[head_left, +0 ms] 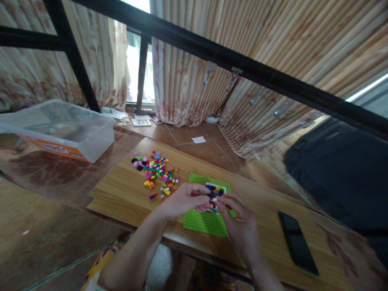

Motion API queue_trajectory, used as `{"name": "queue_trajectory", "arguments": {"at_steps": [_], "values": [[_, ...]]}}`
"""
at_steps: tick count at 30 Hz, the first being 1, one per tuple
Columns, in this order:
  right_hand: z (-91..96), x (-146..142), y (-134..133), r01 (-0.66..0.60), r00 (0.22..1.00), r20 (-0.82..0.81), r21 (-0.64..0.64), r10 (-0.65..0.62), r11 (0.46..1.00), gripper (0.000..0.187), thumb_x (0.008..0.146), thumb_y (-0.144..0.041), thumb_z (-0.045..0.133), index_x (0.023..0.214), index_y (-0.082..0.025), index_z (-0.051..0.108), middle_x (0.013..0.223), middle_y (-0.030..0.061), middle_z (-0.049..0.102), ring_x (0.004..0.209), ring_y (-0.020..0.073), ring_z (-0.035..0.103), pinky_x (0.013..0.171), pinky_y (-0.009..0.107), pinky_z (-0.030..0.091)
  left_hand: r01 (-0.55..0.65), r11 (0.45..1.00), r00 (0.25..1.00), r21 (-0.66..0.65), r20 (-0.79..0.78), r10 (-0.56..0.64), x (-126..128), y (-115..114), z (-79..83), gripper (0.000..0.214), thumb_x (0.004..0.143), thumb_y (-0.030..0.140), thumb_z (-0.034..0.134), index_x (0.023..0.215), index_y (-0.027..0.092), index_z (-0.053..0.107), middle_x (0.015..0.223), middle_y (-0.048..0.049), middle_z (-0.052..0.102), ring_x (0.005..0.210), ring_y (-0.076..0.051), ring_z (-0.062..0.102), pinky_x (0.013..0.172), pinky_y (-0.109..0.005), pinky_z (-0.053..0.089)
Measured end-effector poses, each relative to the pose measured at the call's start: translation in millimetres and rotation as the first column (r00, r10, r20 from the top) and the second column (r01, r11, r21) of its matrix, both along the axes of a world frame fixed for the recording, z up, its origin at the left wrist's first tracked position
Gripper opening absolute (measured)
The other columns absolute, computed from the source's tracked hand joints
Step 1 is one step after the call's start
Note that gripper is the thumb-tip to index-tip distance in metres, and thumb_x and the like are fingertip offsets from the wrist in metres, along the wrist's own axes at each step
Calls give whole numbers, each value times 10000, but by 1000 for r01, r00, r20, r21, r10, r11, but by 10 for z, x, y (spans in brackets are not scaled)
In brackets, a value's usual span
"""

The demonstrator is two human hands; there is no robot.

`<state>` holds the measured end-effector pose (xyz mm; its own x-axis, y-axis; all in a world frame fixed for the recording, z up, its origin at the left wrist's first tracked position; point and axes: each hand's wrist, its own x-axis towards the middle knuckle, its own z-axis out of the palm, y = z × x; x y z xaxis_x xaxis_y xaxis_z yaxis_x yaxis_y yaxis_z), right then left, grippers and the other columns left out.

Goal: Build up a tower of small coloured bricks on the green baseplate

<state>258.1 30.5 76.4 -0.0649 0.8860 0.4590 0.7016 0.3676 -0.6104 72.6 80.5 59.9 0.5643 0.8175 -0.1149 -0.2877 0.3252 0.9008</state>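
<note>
A bright green studded baseplate (206, 223) lies on the wooden board, bearing a small white-edged build of toy bricks (216, 188) in blue, yellow, red and white. My left hand (186, 198) is over its left side, with thumb and fingers bent together at the bricks; what lies between the fingertips is too small to make out. From the right, my right hand (241, 218) pinches at a small white brick (214, 199) with thumb and forefinger. Both hands' fingertips nearly meet above the build and hide part of it.
Loose coloured bricks (157, 169) are scattered to the left on the wooden board (121, 194). A black phone (298, 242) lies at the right. Beyond the board's left end stands a clear plastic bin (100, 135). A black metal bar (188, 42) crosses above, before striped curtains (178, 81).
</note>
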Motion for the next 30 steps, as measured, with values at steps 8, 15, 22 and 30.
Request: {"name": "queue_trajectory", "arguments": {"at_steps": [8, 15, 22, 30], "values": [[1, 137, 364, 21, 964, 262, 45, -32, 999, 174, 885, -314, 600, 857, -238, 754, 886, 48, 671, 837, 189, 607, 776, 334, 497, -267, 963, 956, -25, -132, 262, -24, 114, -52, 173, 706, 271, 694, 792, 128, 645, 599, 14, 636, 493, -74, 519, 516, -213, 379], [-62, 116, 444, -10, 970, 245, 11, 6, 1000, 185, 868, -343, 607, 794, -254, 752, 885, 53, 664, 853, 201, 599, 784, 354, 485, -237, 971, 964, -27, -131, 232, -2, 100, -70, 177, 680, 273, 690, 769, 130, 637, 600, 24, 605, 505, -72, 496, 519, -216, 348], [-43, 128, 512, 21, 991, 133, -93, -8, 995, 180, 821, -372, 639, 757, -237, 740, 846, 40, 656, 803, 184, 605, 739, 327, 475, -219, 976, 969, 3, -121, 218, 26, 97, -130, 172, 682, 273, 667, 775, 131, 639, 587, 37, 572, 505, -66, 459, 512, -214, 319], [-71, 125, 480, -33, 986, 162, -7, 34, 999, 173, 855, -316, 616, 754, -240, 733, 837, 38, 652, 810, 183, 596, 740, 319, 478, -229, 973, 969, -18, -102, 226, 43, 99, -152, 143, 671, 244, 674, 759, 134, 649, 593, 39, 575, 506, -66, 447, 514, -211, 314]]}}
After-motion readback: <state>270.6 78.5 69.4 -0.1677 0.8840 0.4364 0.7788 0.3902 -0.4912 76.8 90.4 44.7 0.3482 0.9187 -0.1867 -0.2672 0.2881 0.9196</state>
